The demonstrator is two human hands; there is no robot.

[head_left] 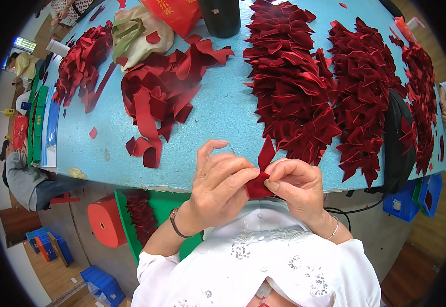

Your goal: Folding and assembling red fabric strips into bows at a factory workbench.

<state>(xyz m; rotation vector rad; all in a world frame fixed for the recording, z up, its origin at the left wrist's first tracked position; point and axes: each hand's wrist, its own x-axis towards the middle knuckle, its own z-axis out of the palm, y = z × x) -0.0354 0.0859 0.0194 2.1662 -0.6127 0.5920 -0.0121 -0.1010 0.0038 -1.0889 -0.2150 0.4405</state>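
Note:
Between my hands, just off the table's near edge, is a dark red velvet ribbon bow [258,188] with one pointed tail sticking up. My left hand [223,179] pinches its left side, the index finger raised. From the right, my right hand [295,184] grips it with the thumb pressed on its front. The fingers cover much of the bow's middle. Beyond my hands, a long pile of finished red bows [289,87] covers the middle of the table. Loose red ribbon strips [156,92] lie tangled to the left of it.
More bows [361,102] are heaped to the right, beside a black bag [399,138]. A dark cylinder [220,18] and a cream cloth bag [146,38] stand at the back of the blue table [212,117]. Below its edge are a red roll [108,221] and a green crate [126,220]. A person [23,176] sits at left.

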